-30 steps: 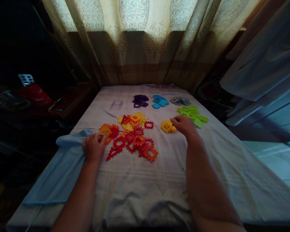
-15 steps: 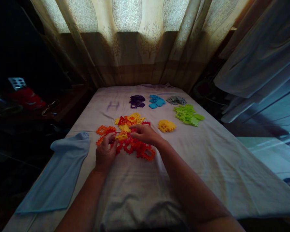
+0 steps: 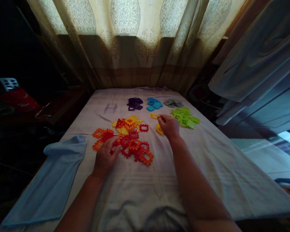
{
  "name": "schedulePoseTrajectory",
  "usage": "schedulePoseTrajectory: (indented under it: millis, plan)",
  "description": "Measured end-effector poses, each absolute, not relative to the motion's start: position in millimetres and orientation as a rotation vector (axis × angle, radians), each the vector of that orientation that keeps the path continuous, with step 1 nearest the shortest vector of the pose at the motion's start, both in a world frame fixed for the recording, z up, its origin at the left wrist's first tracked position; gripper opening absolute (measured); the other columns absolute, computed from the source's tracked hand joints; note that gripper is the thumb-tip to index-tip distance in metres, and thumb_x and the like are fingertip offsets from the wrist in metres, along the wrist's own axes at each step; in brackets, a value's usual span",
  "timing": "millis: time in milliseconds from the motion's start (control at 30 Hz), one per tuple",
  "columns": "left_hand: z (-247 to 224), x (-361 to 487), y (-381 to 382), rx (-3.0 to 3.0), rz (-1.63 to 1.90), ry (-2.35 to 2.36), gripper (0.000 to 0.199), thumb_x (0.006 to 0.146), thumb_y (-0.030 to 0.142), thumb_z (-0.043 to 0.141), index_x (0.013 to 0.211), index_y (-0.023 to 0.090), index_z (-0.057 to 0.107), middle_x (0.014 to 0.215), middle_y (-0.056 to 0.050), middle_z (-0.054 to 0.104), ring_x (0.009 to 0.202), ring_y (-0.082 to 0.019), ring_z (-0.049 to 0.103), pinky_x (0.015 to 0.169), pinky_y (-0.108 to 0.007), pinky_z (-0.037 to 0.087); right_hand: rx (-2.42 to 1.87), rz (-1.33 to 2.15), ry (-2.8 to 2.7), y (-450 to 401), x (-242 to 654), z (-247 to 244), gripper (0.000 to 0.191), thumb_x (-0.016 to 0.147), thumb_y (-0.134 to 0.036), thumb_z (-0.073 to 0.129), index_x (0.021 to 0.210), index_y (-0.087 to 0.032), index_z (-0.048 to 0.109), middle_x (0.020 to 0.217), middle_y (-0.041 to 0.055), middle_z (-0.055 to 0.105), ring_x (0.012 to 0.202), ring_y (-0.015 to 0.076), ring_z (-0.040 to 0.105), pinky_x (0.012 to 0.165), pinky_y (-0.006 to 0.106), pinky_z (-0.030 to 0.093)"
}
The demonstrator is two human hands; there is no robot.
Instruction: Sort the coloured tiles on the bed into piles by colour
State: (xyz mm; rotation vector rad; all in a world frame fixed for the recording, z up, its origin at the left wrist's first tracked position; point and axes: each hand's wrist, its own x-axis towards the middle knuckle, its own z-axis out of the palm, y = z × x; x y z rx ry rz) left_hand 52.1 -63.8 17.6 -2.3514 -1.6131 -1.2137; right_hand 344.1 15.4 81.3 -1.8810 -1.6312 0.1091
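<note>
My right hand (image 3: 169, 126) pinches a yellow interlocking plastic piece (image 3: 155, 116) with a notched edge. It hangs over the small yellow pile (image 3: 159, 129), which the hand partly covers. My left hand (image 3: 106, 156) rests at the near left side of a mixed pile of red, orange and yellow pieces (image 3: 133, 144). Its thumb and fingers are apart, with red pieces showing between them; they touch the pile's edge. Orange pieces (image 3: 98, 132) lie just beyond the left hand.
Purple pieces (image 3: 134, 103), blue pieces (image 3: 154, 104) and grey pieces (image 3: 173, 103) sit in separate piles at the far side. A lime green pile (image 3: 185, 118) lies at the right. A light blue cloth (image 3: 55, 180) covers the left edge of the sheet-covered surface (image 3: 207, 180).
My right hand has moved right and away from the mixed pile, carrying a yellow piece to the small yellow pile. My left hand no longer has the yellow piece at its fingertips.
</note>
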Motion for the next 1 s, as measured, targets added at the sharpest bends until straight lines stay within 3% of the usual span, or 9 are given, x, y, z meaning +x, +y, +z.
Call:
schedulePoseTrajectory:
  millis: [233, 567, 800, 1000]
  plan:
    - [10, 51, -60, -2.380, -1.193, -1.586, 0.033, 0.095, 0.036, 0.047, 0.122, 0.022, 0.060, 0.118, -0.008, 0.071, 0.110, -0.022, 0.066, 0.097, -0.038, 0.054, -2.302, 0.006, -1.472, 19, 388, 63, 0.034, 0.094, -0.031, 0.047, 0.113, -0.025, 0.074, 0.109, 0.0094, 0.074, 0.095, 0.0229, 0.067, 0.076, 0.030, 0.047]
    - [14, 51, -61, -2.415, -1.100, -1.507, 0.032, 0.095, 0.033, 0.047, 0.120, 0.020, 0.063, 0.117, -0.009, 0.071, 0.109, -0.023, 0.066, 0.097, -0.040, 0.053, -2.383, 0.145, -1.543, 17, 383, 70, 0.040, 0.090, -0.024, 0.045, 0.120, -0.027, 0.072, 0.122, 0.0073, 0.071, 0.109, 0.0242, 0.066, 0.090, 0.035, 0.050]
    - [31, 85, -61, -2.646, -0.706, -1.438, 0.047, 0.095, 0.045, 0.050, 0.136, 0.024, 0.057, 0.143, -0.011, 0.056, 0.135, -0.029, 0.047, 0.115, -0.055, 0.033, -2.196, 0.081, -1.635, 17, 364, 80, 0.039, 0.087, -0.023, 0.047, 0.117, -0.023, 0.073, 0.118, 0.0098, 0.072, 0.104, 0.0250, 0.067, 0.086, 0.036, 0.051]
    - [34, 104, -37, -2.803, -0.466, -1.478, 0.066, 0.091, 0.058, 0.051, 0.147, 0.023, 0.043, 0.158, -0.013, 0.037, 0.146, -0.032, 0.032, 0.118, -0.063, 0.020, -1.932, 0.166, -1.978, 15, 320, 70, 0.033, 0.093, -0.026, 0.047, 0.113, -0.026, 0.073, 0.115, 0.0075, 0.072, 0.101, 0.0226, 0.066, 0.086, 0.034, 0.050]
